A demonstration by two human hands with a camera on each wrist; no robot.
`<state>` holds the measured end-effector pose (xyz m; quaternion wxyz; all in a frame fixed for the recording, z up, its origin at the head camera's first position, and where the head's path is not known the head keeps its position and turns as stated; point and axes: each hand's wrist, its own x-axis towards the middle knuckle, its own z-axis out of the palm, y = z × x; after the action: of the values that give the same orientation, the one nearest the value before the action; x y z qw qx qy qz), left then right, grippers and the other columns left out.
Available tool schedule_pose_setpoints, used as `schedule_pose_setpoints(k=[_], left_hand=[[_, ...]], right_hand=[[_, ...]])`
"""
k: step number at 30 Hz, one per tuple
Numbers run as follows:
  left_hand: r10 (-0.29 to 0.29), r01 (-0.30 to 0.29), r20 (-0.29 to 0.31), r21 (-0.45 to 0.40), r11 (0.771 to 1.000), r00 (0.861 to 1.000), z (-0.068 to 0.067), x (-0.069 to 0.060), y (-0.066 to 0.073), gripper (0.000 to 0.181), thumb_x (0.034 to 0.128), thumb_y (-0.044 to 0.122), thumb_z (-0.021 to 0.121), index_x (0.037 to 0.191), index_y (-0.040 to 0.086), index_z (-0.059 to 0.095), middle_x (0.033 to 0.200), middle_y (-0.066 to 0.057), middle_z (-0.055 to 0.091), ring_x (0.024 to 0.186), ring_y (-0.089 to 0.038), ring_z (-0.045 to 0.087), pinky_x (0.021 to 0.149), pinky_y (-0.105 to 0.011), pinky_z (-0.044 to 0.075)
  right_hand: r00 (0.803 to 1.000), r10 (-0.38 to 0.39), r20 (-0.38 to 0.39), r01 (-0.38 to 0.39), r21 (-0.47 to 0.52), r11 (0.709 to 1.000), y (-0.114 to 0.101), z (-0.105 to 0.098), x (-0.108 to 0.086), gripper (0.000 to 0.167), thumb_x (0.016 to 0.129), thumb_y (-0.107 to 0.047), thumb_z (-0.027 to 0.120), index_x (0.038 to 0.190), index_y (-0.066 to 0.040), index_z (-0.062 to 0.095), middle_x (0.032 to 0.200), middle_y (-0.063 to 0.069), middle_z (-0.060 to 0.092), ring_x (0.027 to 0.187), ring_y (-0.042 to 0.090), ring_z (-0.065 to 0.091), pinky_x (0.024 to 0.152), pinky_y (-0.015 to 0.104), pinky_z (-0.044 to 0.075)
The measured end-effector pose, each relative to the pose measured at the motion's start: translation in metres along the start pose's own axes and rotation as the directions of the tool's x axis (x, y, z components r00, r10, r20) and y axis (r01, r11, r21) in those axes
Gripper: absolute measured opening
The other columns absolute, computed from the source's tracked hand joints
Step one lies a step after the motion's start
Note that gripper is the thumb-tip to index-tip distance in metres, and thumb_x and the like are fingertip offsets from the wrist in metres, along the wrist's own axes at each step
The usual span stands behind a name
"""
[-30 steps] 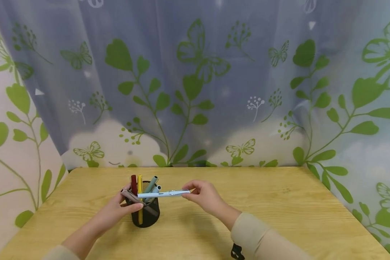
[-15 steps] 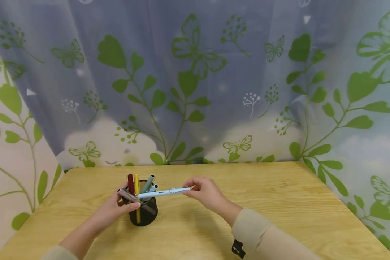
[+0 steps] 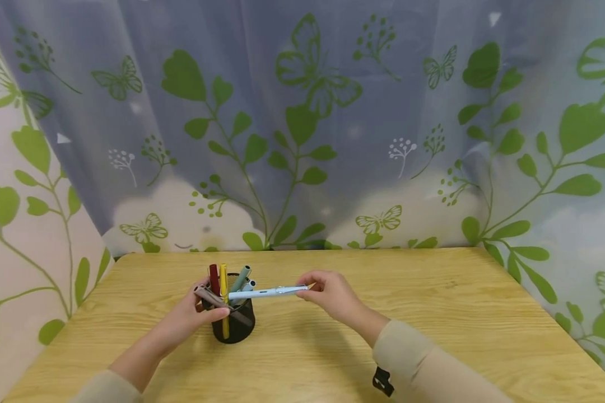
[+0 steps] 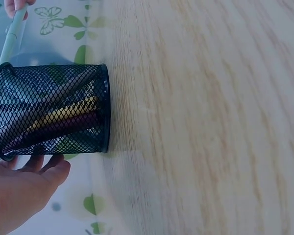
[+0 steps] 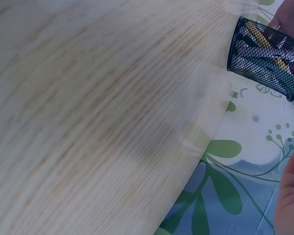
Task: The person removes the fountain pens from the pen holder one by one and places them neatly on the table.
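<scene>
My left hand grips the black mesh pen holder, its thumb at the near rim. My right hand pinches one end of a light blue pen, held almost level, its other end at the holder's mouth. Inside the holder stand a dark red pen, a yellow pen, a green-grey pen and a second light blue pen. A grey-brown pen leans left near the thumb. Through the mesh in the left wrist view, the holder shows several pens; some left fingers are hidden behind it.
The holder stands on a light wooden table. Behind the table's far edge hangs a blue-grey curtain printed with green leaves and butterflies. Under the right sleeve shows a small black object.
The head view has shifted a little. Both hands, the light blue pen and the holder keep nearly the same places relative to each other.
</scene>
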<state>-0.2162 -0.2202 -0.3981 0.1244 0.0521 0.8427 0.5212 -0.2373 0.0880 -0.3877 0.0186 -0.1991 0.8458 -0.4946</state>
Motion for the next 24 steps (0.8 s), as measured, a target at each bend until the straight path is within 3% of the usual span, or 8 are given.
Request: schedule_pose_setpoints(k=[9, 16, 24], left_hand=[[0.012, -0.012, -0.01, -0.013, 1.0, 1.0, 0.0009, -0.0005, 0.0002, 0.095, 0.0848, 0.035, 0.069, 0.149, 0.004, 0.005, 0.147, -0.031, 0.018, 0.133, -0.048, 0.017, 0.102, -0.059, 0.025], [0.023, -0.024, -0.017, -0.075, 0.997, 1.0, 0.006, -0.0013, -0.0027, 0.093, 0.0855, 0.029, 0.069, 0.148, 0.001, 0.005, 0.144, -0.032, 0.025, 0.134, -0.043, 0.021, 0.102, -0.056, 0.027], [0.056, -0.058, -0.031, -0.067, 0.996, 0.998, 0.0027, -0.0001, -0.0021, 0.091, 0.085, 0.028, 0.07, 0.147, 0.003, 0.009, 0.135, -0.027, 0.041, 0.129, -0.038, 0.033, 0.101, -0.054, 0.031]], right_hand=[[1.0, -0.019, -0.004, 0.019, 0.023, 1.0, 0.0023, -0.0019, -0.0013, 0.016, 0.084, -0.015, 0.07, 0.098, -0.006, 0.068, 0.081, 0.002, 0.065, 0.067, 0.013, 0.057, 0.055, 0.026, 0.043], [1.0, 0.003, -0.002, -0.003, 0.016, 1.0, 0.004, -0.0036, -0.0045, 0.017, 0.084, -0.015, 0.07, 0.097, -0.005, 0.068, 0.081, 0.003, 0.065, 0.068, 0.013, 0.057, 0.056, 0.026, 0.043], [0.999, 0.032, -0.019, -0.032, 0.004, 0.999, 0.005, -0.0077, -0.005, 0.017, 0.084, -0.015, 0.07, 0.099, -0.006, 0.068, 0.081, 0.001, 0.064, 0.071, 0.013, 0.058, 0.061, 0.028, 0.046]])
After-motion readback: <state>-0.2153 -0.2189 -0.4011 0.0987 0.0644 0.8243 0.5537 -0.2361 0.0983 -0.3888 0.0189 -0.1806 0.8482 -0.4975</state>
